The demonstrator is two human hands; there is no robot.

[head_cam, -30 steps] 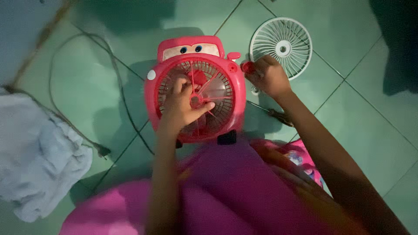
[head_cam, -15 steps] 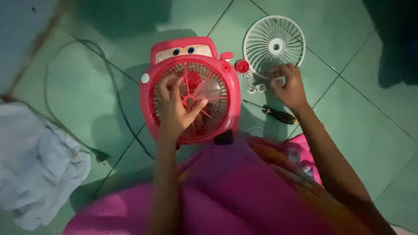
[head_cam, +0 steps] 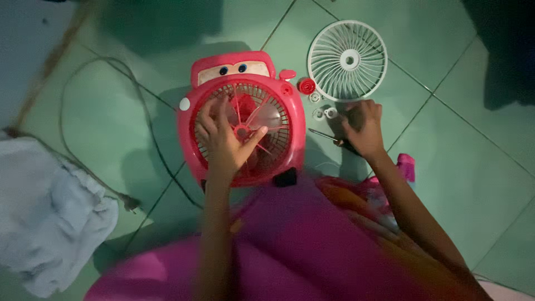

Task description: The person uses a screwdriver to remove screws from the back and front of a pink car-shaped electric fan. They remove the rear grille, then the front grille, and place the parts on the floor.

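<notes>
1. Floor point(head_cam: 457, 167): green tiles; everything shown lies on it, the fan near the middle of the view.
2. Pale cloth point(head_cam: 50, 217): crumpled at the left, well apart from the fan.
3. Red fan point(head_cam: 242, 120): a car-shaped plastic housing laid on its back, its front guard removed. It is judged light, stiff and somewhat brittle; it is best gripped by the thick outer frame, not by the thin ribs or blades.
4. White grille point(head_cam: 347, 60): laid flat to the upper right, apart from the housing; its slender spokes are judged easily bent, so the rim is the safer hold.
5. Left hand point(head_cam: 225, 139): spread over the blade hub, fingers released and resting on it, nothing clasped.
6. Right hand point(head_cam: 363, 129): fingers curled over the handle of a screwdriver point(head_cam: 323, 135); whether it is actually gripped cannot be told.
7. Red knob point(head_cam: 306, 86) and small white rings point(head_cam: 325, 113): loose just beside the housing, judged slippery and easily scattered.
</notes>
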